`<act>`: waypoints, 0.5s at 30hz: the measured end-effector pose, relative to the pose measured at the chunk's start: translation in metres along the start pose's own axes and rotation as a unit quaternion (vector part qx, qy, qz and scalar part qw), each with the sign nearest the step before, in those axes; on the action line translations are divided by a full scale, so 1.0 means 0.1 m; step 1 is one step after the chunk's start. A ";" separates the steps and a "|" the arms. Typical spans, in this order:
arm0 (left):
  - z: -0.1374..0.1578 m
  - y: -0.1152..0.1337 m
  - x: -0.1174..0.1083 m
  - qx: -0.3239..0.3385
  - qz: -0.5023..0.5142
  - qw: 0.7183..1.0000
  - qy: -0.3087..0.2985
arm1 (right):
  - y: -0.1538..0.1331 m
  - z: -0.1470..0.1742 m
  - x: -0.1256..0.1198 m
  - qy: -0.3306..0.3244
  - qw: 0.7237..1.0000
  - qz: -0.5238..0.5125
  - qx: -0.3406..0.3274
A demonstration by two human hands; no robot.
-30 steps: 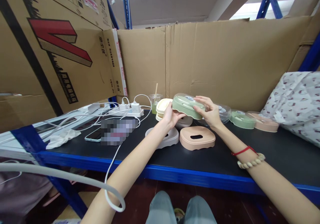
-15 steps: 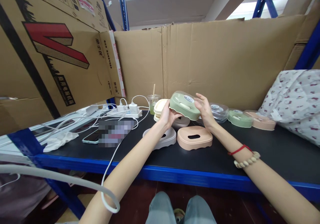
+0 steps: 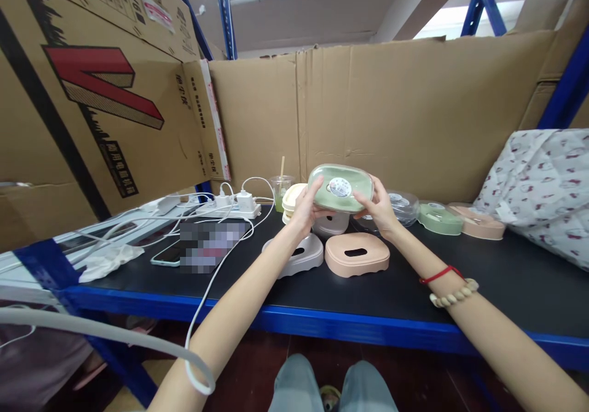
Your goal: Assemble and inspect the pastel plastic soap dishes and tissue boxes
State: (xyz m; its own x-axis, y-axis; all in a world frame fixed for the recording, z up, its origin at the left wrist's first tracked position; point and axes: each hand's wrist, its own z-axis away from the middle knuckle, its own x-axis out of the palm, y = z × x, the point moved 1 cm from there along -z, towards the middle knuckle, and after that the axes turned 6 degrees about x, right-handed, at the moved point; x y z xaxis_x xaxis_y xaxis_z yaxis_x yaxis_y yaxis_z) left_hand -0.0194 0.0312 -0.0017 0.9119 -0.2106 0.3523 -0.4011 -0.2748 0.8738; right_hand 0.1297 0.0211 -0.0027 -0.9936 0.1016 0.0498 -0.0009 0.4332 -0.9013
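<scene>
Held up between both hands is a green oval tissue box (image 3: 322,198), its clear cover and round white label turned toward me. My left hand (image 3: 307,208) grips its left end, thumb on the front. Its right end is in my right hand (image 3: 378,206), with the thumb near the label. Below them on the black shelf top lie a pink oval cover (image 3: 372,263) and a grey one (image 3: 310,263), each with a slot in its top. Cream pieces (image 3: 289,200) and another grey piece (image 3: 334,227) stand behind, partly hidden by my hands.
Farther right are a clear-covered box (image 3: 404,208), a green box (image 3: 440,219), a pink box (image 3: 481,223) and a patterned white bag (image 3: 543,185). At left lie a phone (image 3: 166,255), white cables and a power strip (image 3: 234,209). A cup (image 3: 280,188) with a straw stands behind.
The green tissue box has been tilted so its covered, labelled face points toward me. My right hand has closed onto its right end, its fingers now behind the box.
</scene>
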 end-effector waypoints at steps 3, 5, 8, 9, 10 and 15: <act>0.01 0.01 0.01 -0.001 0.006 1.000 0.019 | 0.03 -0.02 -0.03 -0.026 0.999 -0.009 0.038; 0.01 0.01 0.04 -0.013 0.014 1.000 0.016 | 0.04 -0.04 -0.05 -0.020 0.999 -0.014 0.044; 0.01 0.03 0.08 -0.034 0.041 0.998 -0.013 | 0.05 -0.08 -0.10 0.009 0.999 -0.021 0.028; 0.01 0.03 0.10 -0.045 0.054 0.997 -0.020 | 0.04 -0.10 -0.12 0.026 0.999 -0.023 0.020; 0.01 0.04 0.10 -0.056 0.064 0.996 -0.015 | 0.04 -0.13 -0.16 0.049 0.998 -0.026 0.011; 0.03 0.15 0.06 -0.086 0.100 0.991 0.012 | 0.04 -0.26 -0.50 0.277 0.960 -0.013 -0.040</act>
State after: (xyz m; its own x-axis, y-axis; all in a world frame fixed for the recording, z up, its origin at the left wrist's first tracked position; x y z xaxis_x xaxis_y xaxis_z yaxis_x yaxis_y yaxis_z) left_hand -0.0200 0.0225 0.0126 0.8183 -0.2219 0.5302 -0.5549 -0.0647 0.8294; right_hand 0.1828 0.0413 0.0022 -0.7809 0.5411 0.3120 0.0066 0.5067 -0.8621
